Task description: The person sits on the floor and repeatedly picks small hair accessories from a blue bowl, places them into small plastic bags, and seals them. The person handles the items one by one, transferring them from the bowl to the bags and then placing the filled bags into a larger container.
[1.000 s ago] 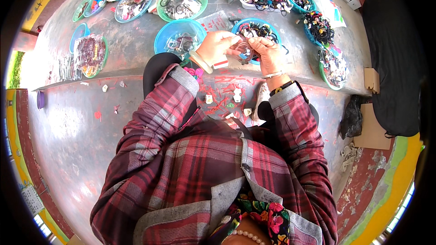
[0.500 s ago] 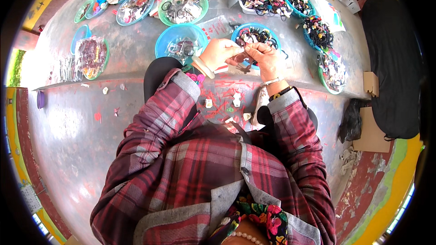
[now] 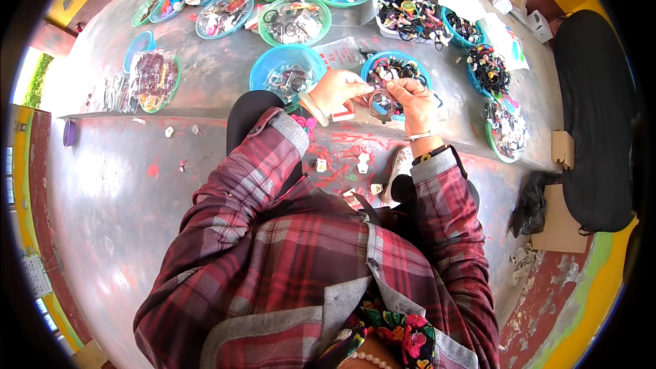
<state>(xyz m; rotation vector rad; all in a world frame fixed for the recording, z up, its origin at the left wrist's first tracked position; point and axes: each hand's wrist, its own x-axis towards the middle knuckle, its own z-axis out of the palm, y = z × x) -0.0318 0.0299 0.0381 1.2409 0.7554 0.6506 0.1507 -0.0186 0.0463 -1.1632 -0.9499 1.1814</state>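
Observation:
My left hand [image 3: 339,90] and my right hand [image 3: 414,100] meet in front of me above a grey concrete step, both pinching a small round dark ring-shaped piece [image 3: 380,104] between their fingertips. Both forearms wear red plaid sleeves, and the right wrist carries bangles. Just beyond the hands stands a blue bowl [image 3: 395,68] of dark hair ties. Left of it is another blue bowl [image 3: 288,72] holding small clear and dark pieces. A red and white scrap [image 3: 342,116] shows under my left hand.
Several green and blue bowls of small coloured accessories line the step, such as a green bowl [image 3: 295,20] and a tray of dark ties [image 3: 410,14]. Small white scraps [image 3: 362,162] lie on the floor. A black bag [image 3: 593,116] and cardboard [image 3: 555,222] sit at right.
Both hands have stayed together working the small piece, shifting slightly; the view has tilted a little so the bowls sit lower in the picture.

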